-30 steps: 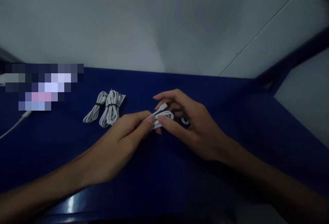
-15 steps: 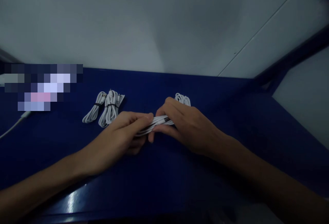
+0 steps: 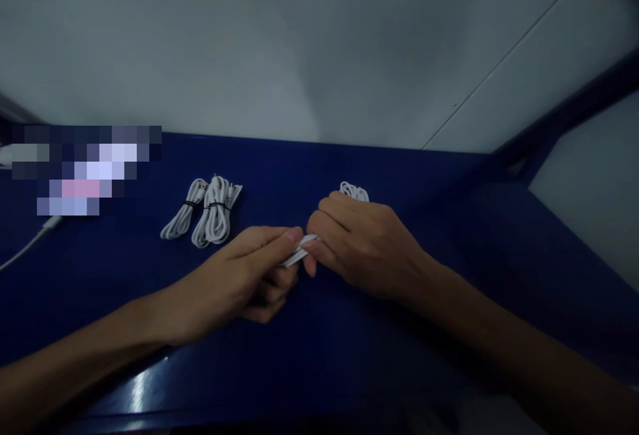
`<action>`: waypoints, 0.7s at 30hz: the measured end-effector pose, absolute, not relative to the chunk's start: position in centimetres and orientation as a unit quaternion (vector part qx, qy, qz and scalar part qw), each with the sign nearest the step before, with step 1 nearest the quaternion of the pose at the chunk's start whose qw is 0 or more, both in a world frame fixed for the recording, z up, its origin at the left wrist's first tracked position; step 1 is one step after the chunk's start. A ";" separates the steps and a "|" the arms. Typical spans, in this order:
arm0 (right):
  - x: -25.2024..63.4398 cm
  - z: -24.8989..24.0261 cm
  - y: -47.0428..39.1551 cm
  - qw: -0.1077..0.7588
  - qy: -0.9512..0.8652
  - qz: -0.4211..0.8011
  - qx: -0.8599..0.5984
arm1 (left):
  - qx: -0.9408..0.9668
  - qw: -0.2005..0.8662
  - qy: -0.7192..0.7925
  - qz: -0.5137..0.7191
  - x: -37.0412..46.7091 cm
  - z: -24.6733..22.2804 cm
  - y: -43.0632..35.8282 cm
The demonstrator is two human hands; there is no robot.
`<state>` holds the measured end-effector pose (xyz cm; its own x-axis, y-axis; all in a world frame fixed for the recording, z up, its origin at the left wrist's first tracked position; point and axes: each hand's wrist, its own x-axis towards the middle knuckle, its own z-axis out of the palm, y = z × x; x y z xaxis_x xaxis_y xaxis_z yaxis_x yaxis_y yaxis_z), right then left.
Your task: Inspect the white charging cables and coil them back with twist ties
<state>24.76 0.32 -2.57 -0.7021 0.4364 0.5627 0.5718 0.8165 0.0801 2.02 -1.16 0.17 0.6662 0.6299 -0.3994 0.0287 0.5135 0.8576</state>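
Note:
A folded white cable (image 3: 298,253) is held between my two hands above the blue table (image 3: 319,355). My left hand (image 3: 257,265) pinches its left part, thumb on top and fingers curled beneath. My right hand (image 3: 357,239) is wrapped around the other end and hides most of it. Behind my right hand lies another white cable coil (image 3: 354,191), partly covered. To the left, white cable bundles (image 3: 215,212) bound with black ties lie side by side on the table.
A pixelated bright area (image 3: 100,169) covers something at the far left, with a white cord (image 3: 30,247) running from it. Behind the table rises a pale wall (image 3: 200,56). A dark blue frame bar (image 3: 564,112) stands at the right.
The fingers of my right hand have closed further over the cable, so less of it shows. My left hand has shifted slightly down and to the right.

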 end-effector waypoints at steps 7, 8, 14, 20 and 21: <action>25.1 -2.0 0.1 0.301 -0.912 -0.148 -0.237 | 0.499 0.794 0.302 0.172 1.7 0.0 -0.8; 25.2 -1.9 0.1 0.306 -0.909 -0.156 -0.236 | 0.492 0.804 0.288 0.166 1.7 -0.1 -0.7; 25.6 -1.8 0.4 0.295 -0.904 -0.206 -0.233 | 0.424 0.852 0.269 0.148 1.5 0.0 -0.8; 25.6 -1.8 0.6 0.281 -0.913 -0.179 -0.237 | 0.477 0.793 0.330 0.187 1.9 0.0 -1.6; 25.5 -1.8 0.6 0.282 -0.912 -0.179 -0.237 | 0.491 0.780 0.341 0.185 1.9 0.0 -1.8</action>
<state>25.49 0.63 -1.76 -0.7291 0.3319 0.5986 0.5333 0.8237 0.1927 1.95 -1.82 0.01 0.6987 0.6241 -0.3497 0.0461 0.4485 0.8926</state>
